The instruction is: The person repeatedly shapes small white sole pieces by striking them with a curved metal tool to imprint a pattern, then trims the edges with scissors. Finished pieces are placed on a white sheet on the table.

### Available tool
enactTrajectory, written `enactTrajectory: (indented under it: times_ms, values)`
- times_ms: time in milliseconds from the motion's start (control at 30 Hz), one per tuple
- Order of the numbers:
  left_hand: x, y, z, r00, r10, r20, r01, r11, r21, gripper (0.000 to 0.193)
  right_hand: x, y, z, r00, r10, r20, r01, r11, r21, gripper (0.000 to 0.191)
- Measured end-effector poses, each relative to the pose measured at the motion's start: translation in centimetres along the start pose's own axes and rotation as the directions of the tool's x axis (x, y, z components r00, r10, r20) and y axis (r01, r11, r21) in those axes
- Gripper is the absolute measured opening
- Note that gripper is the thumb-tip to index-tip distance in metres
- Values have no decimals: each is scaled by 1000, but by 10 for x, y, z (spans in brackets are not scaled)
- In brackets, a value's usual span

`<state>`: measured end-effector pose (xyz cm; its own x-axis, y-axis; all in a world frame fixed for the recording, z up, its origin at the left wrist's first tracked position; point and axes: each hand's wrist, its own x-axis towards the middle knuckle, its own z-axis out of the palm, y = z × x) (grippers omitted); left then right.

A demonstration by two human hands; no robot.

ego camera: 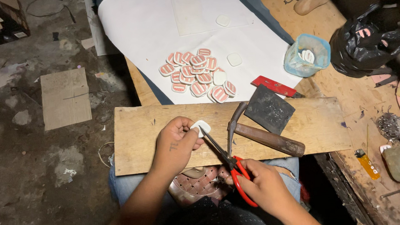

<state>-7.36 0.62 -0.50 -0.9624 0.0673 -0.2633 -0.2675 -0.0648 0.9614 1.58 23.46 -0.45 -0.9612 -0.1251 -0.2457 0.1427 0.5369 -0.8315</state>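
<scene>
Left hand (pixel 176 143) is pinching a white piece (pixel 200 126); right hand (pixel 263 184) is gripping red scissors (pixel 227 159) — blades at its edge. Striped pile (pixel 198 76) looks finished — this one isn't.

Left hand (pixel 174 143) pinches with curled fingers (pixel 192 129); right hand (pixel 263 187) grips, fingers closed.

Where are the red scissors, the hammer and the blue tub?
red scissors (pixel 240 179), head view, on a red handle loop.
hammer (pixel 267 140), head view, on the wooden handle.
blue tub (pixel 295 64), head view, on its near wall.
</scene>
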Motion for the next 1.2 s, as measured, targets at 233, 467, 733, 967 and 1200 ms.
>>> enactTrajectory:
  times_ms: [233, 467, 733, 967, 1200]
  values:
    - [-15, 4, 9, 989, 143, -40, -143, 990, -13, 24, -9, -15, -3, 986, 61, 157, -82, 988, 133, 36]
    - [-14, 13, 0, 910, 384, -155, -336, 903, 267, 29, -24, -21, -14, 935, 111, 336, -194, 955, 225, 58]
    - [-6, 18, 7, 997, -53, -52, 42, 978, -206, 25, -14, 14, -7, 921, 46, 388, -220, 881, 418, 33]
    - [-14, 22, 11, 994, -95, 55, 110, 881, -461, 18, -6, 18, -4, 913, -9, 408, -246, 787, 567, 44]
    - [-13, 27, 7, 981, -191, 31, 181, 850, -495, 25, -5, 22, -2, 902, -97, 421, -186, 792, 581, 55]
